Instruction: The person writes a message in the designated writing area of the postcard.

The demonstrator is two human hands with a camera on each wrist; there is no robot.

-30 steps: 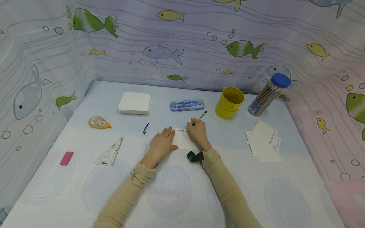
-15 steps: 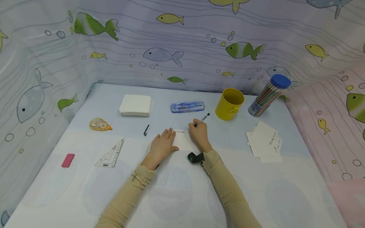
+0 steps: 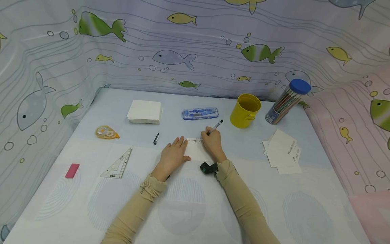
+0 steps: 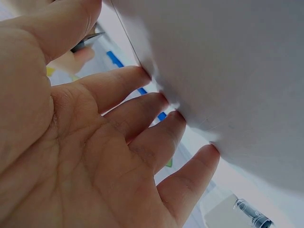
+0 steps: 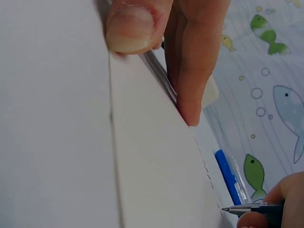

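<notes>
Right hand (image 3: 212, 144) gripping pen (image 3: 215, 127), writing along far edge of card (image 3: 195, 152). Left hand (image 3: 173, 156) flat, fingers straight, pinning card. Risk: pressure easing, card sliding, line smearing.

Bright, even light, soft shadows; wrist views blurry close up, edges warped.

card (image 3: 196, 150) between hands | cup (image 3: 244, 110) right of case (image 3: 200, 113)

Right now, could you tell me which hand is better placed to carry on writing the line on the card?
The right hand: its fingers already grip the pen with the tip at the card. The left hand lies flat, pressing the card's left edge down.
</notes>
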